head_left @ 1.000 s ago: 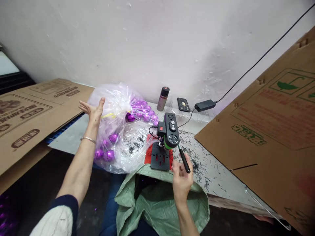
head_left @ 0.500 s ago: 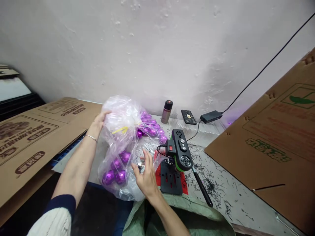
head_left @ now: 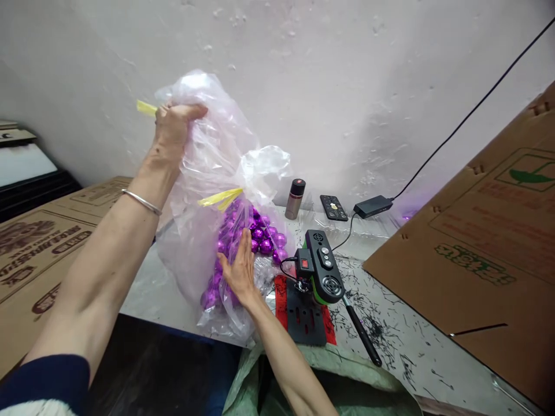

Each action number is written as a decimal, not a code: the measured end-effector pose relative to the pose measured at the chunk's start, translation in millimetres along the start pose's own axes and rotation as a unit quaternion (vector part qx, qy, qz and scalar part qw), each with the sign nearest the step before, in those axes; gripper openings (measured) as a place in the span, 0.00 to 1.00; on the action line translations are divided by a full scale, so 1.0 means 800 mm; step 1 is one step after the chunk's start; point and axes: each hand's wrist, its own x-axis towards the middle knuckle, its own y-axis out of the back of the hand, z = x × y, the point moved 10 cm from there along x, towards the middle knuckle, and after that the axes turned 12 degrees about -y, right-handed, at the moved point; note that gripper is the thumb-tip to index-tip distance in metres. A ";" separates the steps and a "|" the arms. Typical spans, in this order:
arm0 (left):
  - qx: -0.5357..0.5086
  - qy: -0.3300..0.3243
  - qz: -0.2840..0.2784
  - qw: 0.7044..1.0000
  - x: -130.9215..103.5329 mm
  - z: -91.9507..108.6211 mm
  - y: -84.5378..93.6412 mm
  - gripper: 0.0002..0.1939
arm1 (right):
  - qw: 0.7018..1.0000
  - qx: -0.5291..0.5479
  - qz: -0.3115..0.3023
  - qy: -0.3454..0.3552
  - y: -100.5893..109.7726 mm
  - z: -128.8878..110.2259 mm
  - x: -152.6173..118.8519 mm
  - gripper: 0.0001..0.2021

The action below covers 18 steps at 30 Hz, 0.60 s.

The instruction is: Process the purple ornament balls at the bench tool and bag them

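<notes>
My left hand (head_left: 176,130) is closed round the top of a clear plastic bag (head_left: 208,144), holding it up in front of the wall. A yellow tie (head_left: 222,198) hangs across the bag's middle, and another yellow strip (head_left: 146,108) sticks out beside my left hand. Shiny purple balls (head_left: 265,245) fill the lower part on the table. My right hand (head_left: 241,268) lies against the bag's lower front, fingers extended, with purple balls behind it. Just right of the bag stands a black device with a lever (head_left: 323,266) on a black base plate.
Behind are a dark-capped bottle (head_left: 295,199), a phone (head_left: 333,207) and a black power adapter (head_left: 373,206) with its cable. Cardboard boxes stand left (head_left: 65,231) and right (head_left: 485,242). Black scraps litter the table (head_left: 429,341). A green sack (head_left: 347,370) hangs open at the front edge.
My left hand has gripped the bag's top and raised it up and to the left. The bag is stretched taller, and my right hand has shifted slightly left and up onto it.
</notes>
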 end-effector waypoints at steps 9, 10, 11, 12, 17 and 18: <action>0.047 -0.094 -0.017 0.994 -0.006 0.050 0.011 0.27 | 1.000 -0.016 -0.004 0.006 0.011 -0.008 0.031 0.39; 0.043 -0.071 -0.008 0.997 -0.007 0.034 0.019 0.29 | 1.000 -0.017 -0.007 0.004 0.010 -0.007 0.030 0.38; 0.036 -0.045 0.003 0.998 -0.008 0.016 0.027 0.31 | 1.000 -0.018 -0.004 0.005 0.011 -0.007 0.027 0.37; 0.024 -0.016 0.012 1.000 -0.011 -0.003 0.035 0.31 | 1.000 -0.017 0.005 0.013 0.013 -0.009 0.022 0.37; -0.105 0.114 0.012 0.988 -0.046 -0.064 0.050 0.22 | 0.984 0.019 0.119 0.129 0.049 -0.047 -0.012 0.42; -0.126 0.139 0.009 0.982 -0.057 -0.069 0.050 0.19 | 0.981 0.023 0.137 0.138 0.057 -0.055 -0.012 0.46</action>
